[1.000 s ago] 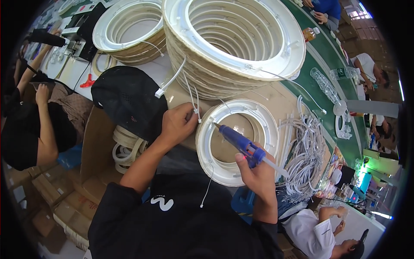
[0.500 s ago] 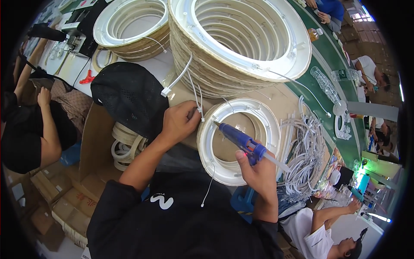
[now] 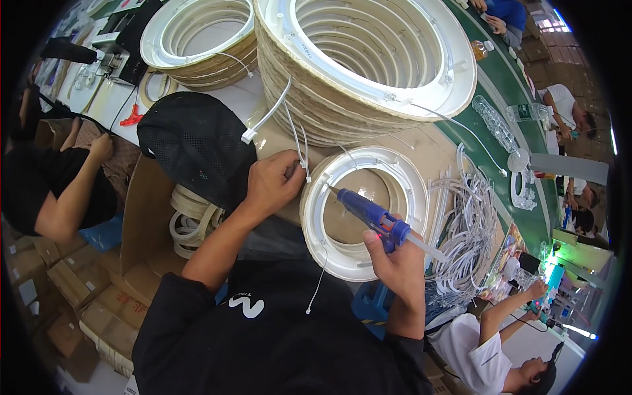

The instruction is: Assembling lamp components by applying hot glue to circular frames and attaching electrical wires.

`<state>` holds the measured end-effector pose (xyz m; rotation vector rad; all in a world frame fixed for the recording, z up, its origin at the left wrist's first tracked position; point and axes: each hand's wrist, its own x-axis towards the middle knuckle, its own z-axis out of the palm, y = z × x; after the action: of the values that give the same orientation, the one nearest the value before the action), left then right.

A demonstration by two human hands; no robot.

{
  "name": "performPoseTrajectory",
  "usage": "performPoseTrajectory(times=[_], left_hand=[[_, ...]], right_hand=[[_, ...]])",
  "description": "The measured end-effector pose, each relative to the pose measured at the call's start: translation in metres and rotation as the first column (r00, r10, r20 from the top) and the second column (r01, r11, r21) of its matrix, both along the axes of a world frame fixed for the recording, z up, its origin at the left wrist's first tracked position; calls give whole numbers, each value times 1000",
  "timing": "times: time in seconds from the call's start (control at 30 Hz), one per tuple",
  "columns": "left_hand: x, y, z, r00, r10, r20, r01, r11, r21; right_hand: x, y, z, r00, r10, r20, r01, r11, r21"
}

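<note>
Co-wkr's forearm point(image 3: 79, 189) shifted; R fingers point(image 3: 374, 245) grip plastic glue-gun point(image 3: 365, 212) o/ rnd ring point(image 3: 339, 261); L fingers point(image 3: 288, 160): hold unclear

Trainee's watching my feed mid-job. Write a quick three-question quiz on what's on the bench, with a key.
1. Which hand holds the blue glue gun?
2. True or false: the black mesh cap lies to the left of the single white ring nearest the person.
3. Where is the bundle of pale tubes? A: inside that ring. B: right of that ring. C: under the cap.

Key: 1. The right hand. 2. True. 3. B.
</note>
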<state>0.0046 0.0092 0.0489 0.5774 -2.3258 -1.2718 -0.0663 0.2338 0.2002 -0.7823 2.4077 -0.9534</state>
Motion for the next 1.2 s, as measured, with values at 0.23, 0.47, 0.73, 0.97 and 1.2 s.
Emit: performPoseTrajectory(times=[0.23, 0.47, 0.73, 0.97, 1.2], left_hand=[[1, 0, -1, 1000, 2, 0, -2, 1000, -8], [2, 1, -1, 1000, -2, -1, 2, 1000, -7], [2, 2, 0, 997, -14, 71, 14, 1000, 0], [0, -2, 1, 995, -24, 93, 24, 1000, -3], [1, 0, -2, 998, -8, 57, 10, 999, -38]], right_hand=[[-1, 0, 0, 1000, -8, -9, 8, 1000, 10], [0, 6, 7, 999, 15, 52, -17, 999, 36], [18, 42, 18, 985, 57, 165, -29, 986, -167], [25, 43, 10, 974, 155, 163, -158, 987, 5], [27, 42, 8, 974, 161, 161, -170, 984, 47]])
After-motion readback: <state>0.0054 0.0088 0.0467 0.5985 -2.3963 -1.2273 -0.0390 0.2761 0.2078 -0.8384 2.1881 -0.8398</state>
